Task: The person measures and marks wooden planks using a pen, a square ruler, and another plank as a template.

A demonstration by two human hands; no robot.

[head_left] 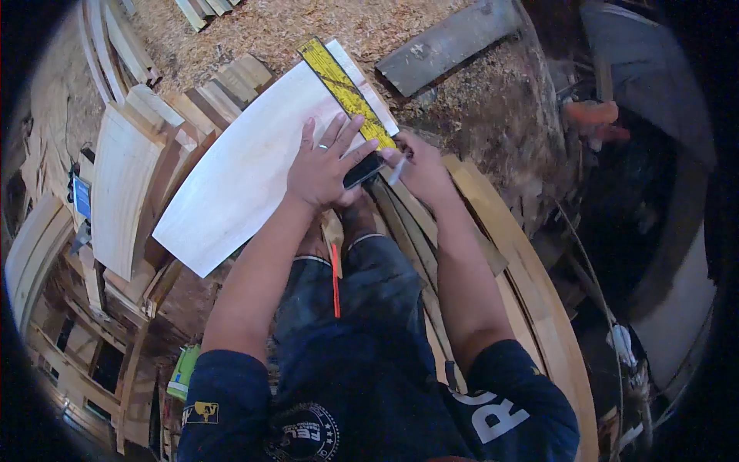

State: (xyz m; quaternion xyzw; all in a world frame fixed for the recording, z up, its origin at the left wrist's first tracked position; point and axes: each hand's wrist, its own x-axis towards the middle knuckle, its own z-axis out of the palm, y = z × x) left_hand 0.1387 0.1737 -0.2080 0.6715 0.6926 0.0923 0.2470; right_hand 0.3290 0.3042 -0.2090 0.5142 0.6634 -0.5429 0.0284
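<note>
A pale, curved wooden board [239, 162] lies slanted in front of me. Across its far right end rests a yellow-bladed try square [335, 81] with a black stock [362, 170]. My left hand [327, 162], a ring on one finger, is spread flat, pressing on the board and on the blade's lower part. Beside the stock, at the board's right edge, my right hand [419, 162] has its fingers closed around a thin whitish pen-like stick [397, 172]. Its tip is too blurred to make out.
Curved wood pieces [127, 189] are stacked at the left. Long curved planks [531, 300] run along my right side. A grey plank [450, 46] lies on sawdust [269, 27]. A thin orange stick [336, 281] is between my legs. A green item [183, 372] sits lower left.
</note>
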